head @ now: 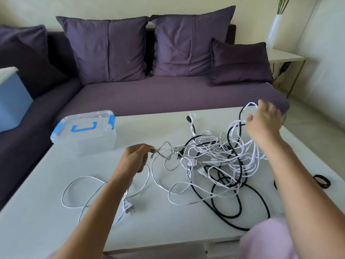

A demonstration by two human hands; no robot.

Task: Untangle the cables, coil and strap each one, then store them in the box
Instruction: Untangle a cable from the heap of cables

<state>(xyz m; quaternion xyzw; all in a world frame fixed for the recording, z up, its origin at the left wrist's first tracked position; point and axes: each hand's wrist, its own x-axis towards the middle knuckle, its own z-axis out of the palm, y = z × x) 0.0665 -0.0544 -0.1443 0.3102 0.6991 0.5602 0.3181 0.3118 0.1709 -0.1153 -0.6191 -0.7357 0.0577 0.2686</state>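
From here, left hand (134,159) pinches a white cable (164,148); right hand (263,124) is raised over the tangle (214,159), can't tell its grip.

Purple sofa (168,94) along a pale cream wall (37,8), with purple cushions (110,49) propped against its back. Right of the sofa, a white side table (285,57) bearing a white vase (273,30) of green stems; at the sofa's left end, a pale blue block (13,101) topped in white. In front of the sofa, a white table (46,212), with pale floor (308,118) off to the right under soft, even daylight.
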